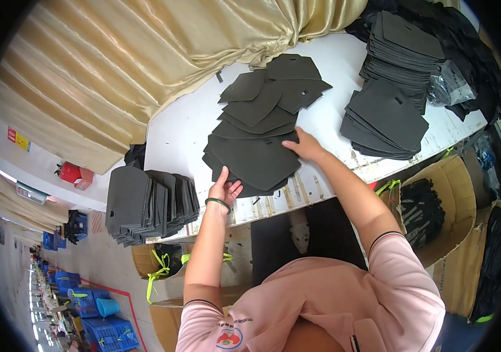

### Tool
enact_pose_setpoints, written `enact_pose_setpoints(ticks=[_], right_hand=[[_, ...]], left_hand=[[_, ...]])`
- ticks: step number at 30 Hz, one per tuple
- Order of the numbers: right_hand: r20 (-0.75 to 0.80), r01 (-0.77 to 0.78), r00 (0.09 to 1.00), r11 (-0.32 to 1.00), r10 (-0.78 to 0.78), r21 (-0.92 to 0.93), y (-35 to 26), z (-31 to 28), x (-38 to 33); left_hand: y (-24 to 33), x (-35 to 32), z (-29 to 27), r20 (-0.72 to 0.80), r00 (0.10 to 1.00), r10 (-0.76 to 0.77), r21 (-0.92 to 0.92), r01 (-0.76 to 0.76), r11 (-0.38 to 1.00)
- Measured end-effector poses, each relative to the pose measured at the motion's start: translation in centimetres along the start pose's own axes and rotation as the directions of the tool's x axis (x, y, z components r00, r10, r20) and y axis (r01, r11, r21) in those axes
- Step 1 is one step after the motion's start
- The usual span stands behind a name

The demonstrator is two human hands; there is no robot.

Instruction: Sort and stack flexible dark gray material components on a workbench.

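A loose, overlapping pile of dark grey foam-like sheets (256,161) lies on the white table before me. The sheets have angled corners, and some carry a small slot. My left hand (225,189), with a dark green bangle at its wrist, touches the pile's near left edge, thumb and fingers apart. At the right edge of the top sheet is my right hand (305,145), its thumb on the sheet and its forefinger stretched along the border. Its other fingers are mostly hidden. Farther back, more sheets (294,67) fan out from the same pile.
Stacked sheets (152,205) stand at the table's left corner, with further stacks (385,120) (403,53) on the right beside a clear plastic bag (451,85). A gold curtain (144,58) hangs behind the white table (174,141). Cardboard boxes (459,193) sit below right.
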State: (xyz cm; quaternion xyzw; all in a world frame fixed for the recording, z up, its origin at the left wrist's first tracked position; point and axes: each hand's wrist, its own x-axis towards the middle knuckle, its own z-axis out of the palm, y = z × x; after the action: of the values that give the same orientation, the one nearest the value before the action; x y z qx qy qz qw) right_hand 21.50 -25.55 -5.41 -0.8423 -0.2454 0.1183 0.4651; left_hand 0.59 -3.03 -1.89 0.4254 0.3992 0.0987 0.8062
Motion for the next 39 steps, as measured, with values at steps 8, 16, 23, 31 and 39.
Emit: enact_pose_setpoints(ticks=[8,16,23,31,39], right_hand=[[0.148,0.013,0.987,0.963,-0.055,0.268,-4.8,3.4,-5.2],[0.049,-0.279,0.952,0.795,0.301,0.539,-1.1,1.3,0.8],[-0.098,-0.01,0.995,1.0,0.01,-0.005,-2.9,3.7,-2.1],[0.055,-0.037,0.998,0.982,0.028,0.183,-2.7,5.6,-4.4],[0.016,0.004,1.0,0.977,-0.008,0.211,-1.2,4.8,-4.6]], left_hand=[[1.0,-0.4,0.4,0.032,0.999,0.013,-0.007,-0.013,1.0],[2.1,2.7,-0.8,-0.113,0.994,-0.007,-0.02,0.004,1.0],[2.1,3.7,-0.5,-0.054,0.994,0.096,-0.019,-0.097,0.995],[2.7,3.8,0.4,0.157,0.979,0.131,-0.134,-0.111,0.985],[5.6,-2.1,0.7,0.012,0.9,0.436,0.149,-0.433,0.889]])
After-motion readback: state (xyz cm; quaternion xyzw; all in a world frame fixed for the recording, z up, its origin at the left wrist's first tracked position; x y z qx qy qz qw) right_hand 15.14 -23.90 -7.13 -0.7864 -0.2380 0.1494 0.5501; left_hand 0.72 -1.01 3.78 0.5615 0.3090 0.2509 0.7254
